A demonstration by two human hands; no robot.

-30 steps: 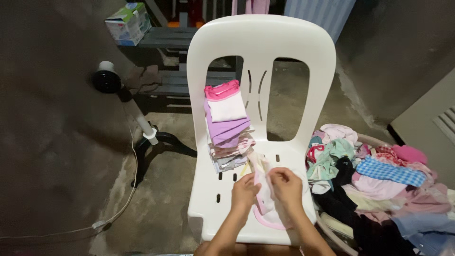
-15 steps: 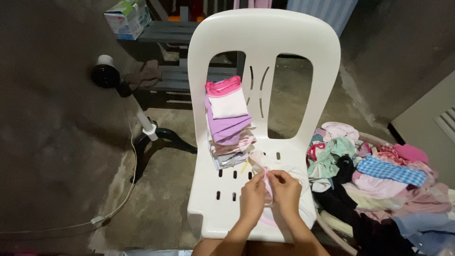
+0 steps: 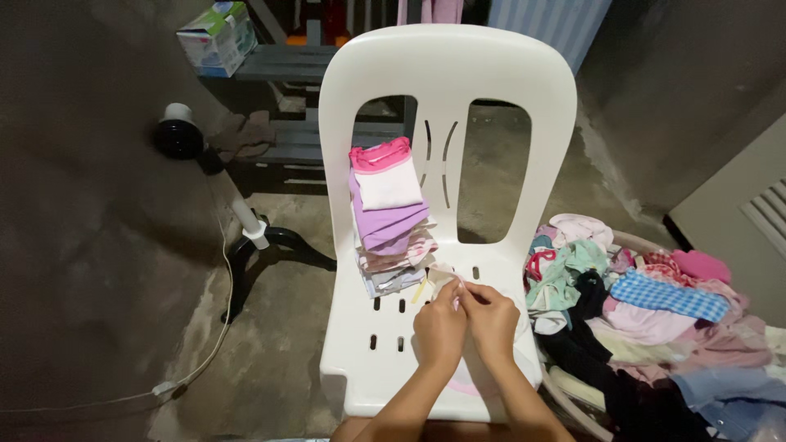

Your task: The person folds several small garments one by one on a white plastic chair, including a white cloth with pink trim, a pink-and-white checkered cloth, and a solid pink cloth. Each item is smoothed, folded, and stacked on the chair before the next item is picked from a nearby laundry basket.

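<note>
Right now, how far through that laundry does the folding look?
Done: a stack of folded clothes stands on the seat of the white plastic chair, pink on top. In hand: the left hand and right hand pinch a small pale garment together over the seat. Left: a heaped basket of unfolded clothes beside the chair, so most of the work seems to remain.

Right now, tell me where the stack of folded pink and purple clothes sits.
The stack of folded clothes sits on the white plastic chair, left rear of its seat, beyond both hands.
</note>
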